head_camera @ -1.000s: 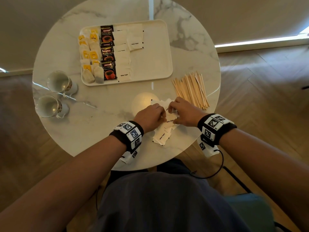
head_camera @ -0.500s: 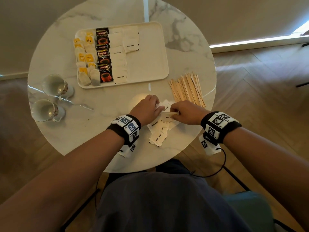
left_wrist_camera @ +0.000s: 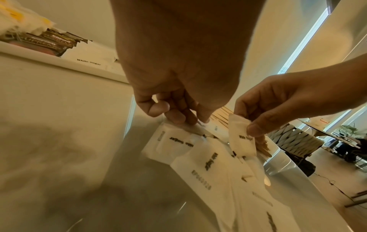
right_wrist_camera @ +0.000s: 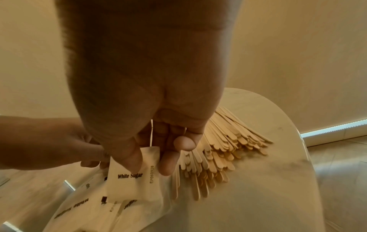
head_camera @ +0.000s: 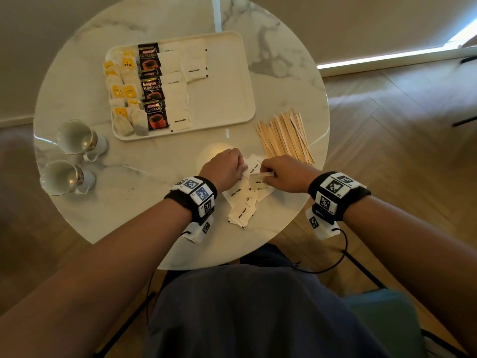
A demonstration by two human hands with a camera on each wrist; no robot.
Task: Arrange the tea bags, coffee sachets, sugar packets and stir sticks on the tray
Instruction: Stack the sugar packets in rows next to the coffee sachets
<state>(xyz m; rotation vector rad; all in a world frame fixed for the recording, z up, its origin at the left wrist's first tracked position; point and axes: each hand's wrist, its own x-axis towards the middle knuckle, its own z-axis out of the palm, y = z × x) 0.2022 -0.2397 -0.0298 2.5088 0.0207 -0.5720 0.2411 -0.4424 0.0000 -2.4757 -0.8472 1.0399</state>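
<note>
Pinching one white paper "White Sugar" packet (right_wrist_camera: 132,177) between thumb and fingertips, the right hand (head_camera: 286,174) holds it lifted just above the loose pile of white sugar packets (head_camera: 242,202) on the near part of the round white marble table (head_camera: 144,197); packet hangs upright, text facing the right wrist camera; in the left wrist view the same packet (left_wrist_camera: 241,138) sits clear of the pile.

Left hand (head_camera: 223,166) is beside it, fingers curled down, fingertips (left_wrist_camera: 176,117) pressing on the far edge of a packet at the top of the pile; cannot tell whether that one is actually pinched or only pressed.

Loose fan of light wooden stir sticks (head_camera: 285,136) lies on the table just right of the hands, off the tray.

Cream rectangular tray (head_camera: 232,99) at the far side of the table; left column holds white tea bags with yellow tags (head_camera: 124,91); next column holds black "Supremo" coffee sachets (head_camera: 152,86); then a column of white sugar packets (head_camera: 176,99) laid overlapping, plus a couple more (head_camera: 195,60) starting the next column at the far end; right half of tray is bare.

Two glass cups (head_camera: 69,156) stand on the table left of the tray.
</note>
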